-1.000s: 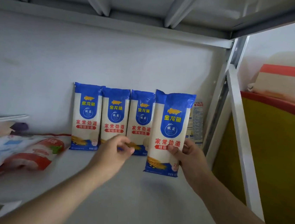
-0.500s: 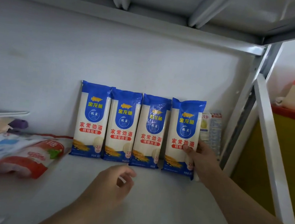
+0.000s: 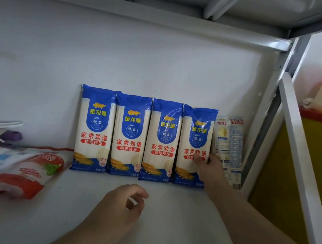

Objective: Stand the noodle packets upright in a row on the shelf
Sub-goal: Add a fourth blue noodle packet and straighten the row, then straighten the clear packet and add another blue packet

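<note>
Standing upright against the white back wall (image 3: 123, 57), four noodle packets (image 3: 144, 138) line the grey shelf (image 3: 164, 222). The right hand (image 3: 210, 168) grips the rightmost packet (image 3: 194, 145); the left hand (image 3: 120, 207) hovers empty, fingers loosely curled. Sugar bags (image 3: 16, 169) lie at the left.

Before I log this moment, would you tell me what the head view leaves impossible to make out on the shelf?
- Right hand: its fingers go behind the fourth noodle packet, so the grip is partly hidden.
- Pale packet beside it: lower part covered by the hand; small print unreadable.
- Red and white bags: blurred, cut off by the left edge.
- Purple object: too small to identify.
</note>
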### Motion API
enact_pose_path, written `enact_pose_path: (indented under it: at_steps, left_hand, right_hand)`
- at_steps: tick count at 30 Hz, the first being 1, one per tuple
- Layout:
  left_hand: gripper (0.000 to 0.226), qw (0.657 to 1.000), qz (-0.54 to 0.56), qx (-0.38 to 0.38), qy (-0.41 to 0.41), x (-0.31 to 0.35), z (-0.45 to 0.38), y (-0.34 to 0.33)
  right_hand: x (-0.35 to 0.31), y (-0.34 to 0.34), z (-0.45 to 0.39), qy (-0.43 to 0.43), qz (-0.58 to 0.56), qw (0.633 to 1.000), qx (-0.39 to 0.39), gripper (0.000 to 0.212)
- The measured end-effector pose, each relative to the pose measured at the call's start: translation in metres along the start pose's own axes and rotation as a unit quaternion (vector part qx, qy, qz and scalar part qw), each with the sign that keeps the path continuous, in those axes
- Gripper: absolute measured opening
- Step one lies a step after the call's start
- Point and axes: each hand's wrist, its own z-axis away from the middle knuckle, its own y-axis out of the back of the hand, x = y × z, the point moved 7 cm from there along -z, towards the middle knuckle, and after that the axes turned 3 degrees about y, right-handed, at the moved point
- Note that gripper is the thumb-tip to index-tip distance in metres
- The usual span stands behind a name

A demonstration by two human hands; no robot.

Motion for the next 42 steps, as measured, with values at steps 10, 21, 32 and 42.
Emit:
enact_pose_path:
  at_steps: [10, 21, 32, 42]
  left_hand:
    - [0.031, 1.000, 0.005, -0.001, -0.016, 0.007, 0.005, -0.006]
    - [0.032, 1.000, -0.002, -0.008, -0.014, 0.007, 0.003, -0.008]
    - [0.032, 1.000, -0.006, -0.019, -0.024, 0.014, 0.006, -0.012]
    - [0.035, 1.000, -0.008, -0.023, -0.016, 0.017, 0.012, -0.014]
  right_hand:
    - [0.023, -0.012, 0.040, 0.042, 0.105, 0.993, 0.033, 0.059]
    - [0.025, -0.028, 0.025, 0.043, 0.178, 0.981, 0.063, 0.067]
    - [0.030, -0.007, 0.015, 0.019, 0.180, 0.984, 0.008, 0.035]
    - [0.016, 0.000, 0.032, 0.037, 0.195, 0.979, 0.042, 0.021]
